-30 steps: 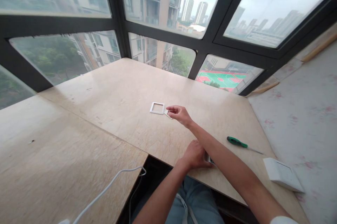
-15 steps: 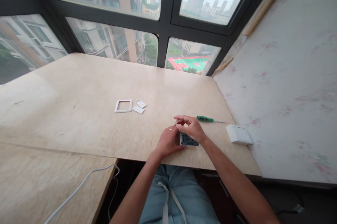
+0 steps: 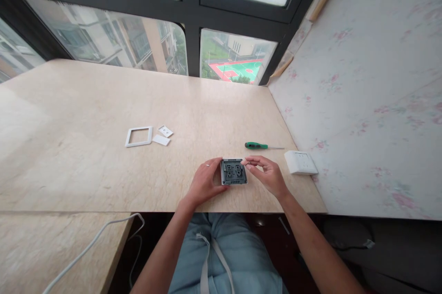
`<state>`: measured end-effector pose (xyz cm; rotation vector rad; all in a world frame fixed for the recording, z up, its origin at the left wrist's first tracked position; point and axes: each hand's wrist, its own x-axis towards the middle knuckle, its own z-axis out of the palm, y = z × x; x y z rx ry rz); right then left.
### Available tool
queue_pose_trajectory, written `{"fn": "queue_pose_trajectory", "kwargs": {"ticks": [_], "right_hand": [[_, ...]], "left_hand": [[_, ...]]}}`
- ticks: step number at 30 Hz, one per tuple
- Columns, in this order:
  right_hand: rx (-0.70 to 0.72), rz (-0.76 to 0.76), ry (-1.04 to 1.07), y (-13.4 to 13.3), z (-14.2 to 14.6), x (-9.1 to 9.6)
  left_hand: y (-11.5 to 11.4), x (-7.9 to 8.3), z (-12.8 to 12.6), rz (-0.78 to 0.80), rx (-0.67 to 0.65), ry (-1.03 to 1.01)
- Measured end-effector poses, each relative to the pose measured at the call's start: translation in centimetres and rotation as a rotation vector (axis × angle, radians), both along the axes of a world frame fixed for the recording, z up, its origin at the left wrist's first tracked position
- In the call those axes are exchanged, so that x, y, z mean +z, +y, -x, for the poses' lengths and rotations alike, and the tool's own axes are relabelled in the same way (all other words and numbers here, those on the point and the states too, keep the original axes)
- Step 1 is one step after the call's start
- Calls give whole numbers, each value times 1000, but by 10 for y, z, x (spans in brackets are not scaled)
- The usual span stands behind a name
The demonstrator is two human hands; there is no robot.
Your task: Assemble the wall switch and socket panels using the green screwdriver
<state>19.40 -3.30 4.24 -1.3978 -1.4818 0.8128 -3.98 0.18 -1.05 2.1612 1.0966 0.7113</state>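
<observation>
A wall switch body [image 3: 234, 172], dark grey inside a white edge, lies on the counter near its front edge with its face up. My left hand [image 3: 203, 179] grips it from the left, thumb at the near edge and fingers at the far left corner. Over its right side, my right hand [image 3: 267, 173] has thumb and forefinger pinched on a tiny dark thing that looks like a screw [image 3: 249, 163]. Beyond the right hand rests a green-handled screwdriver [image 3: 256, 146], its shaft pointing right.
To the left lie a white switch frame [image 3: 128, 138] and two small white cover plates [image 3: 161, 140]. A white socket box [image 3: 300, 163] sits by the papered wall on the right. A white cable [image 3: 90, 242] crosses the lower counter section [image 3: 44, 243].
My right hand has moved from the switch body's far left corner to its right side, uncovering its face. My left hand still holds it. The whole view has shifted.
</observation>
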Motion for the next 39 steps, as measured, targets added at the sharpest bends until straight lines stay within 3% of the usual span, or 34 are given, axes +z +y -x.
{"fn": "queue_pose_trajectory", "kwargs": {"ticks": [7, 12, 20, 39], "right_hand": [[19, -81, -179, -6, -5, -9], [42, -193, -189, -3, -5, -18], [45, -228, -195, -6, -2, -24], [70, -340, -557, -8, 3, -11]], "left_hand": [[-1, 0, -1, 0, 9, 14], [-1, 1, 0, 3, 9, 30], [0, -2, 0, -10, 0, 23], [-1, -1, -1, -6, 4, 9]]}}
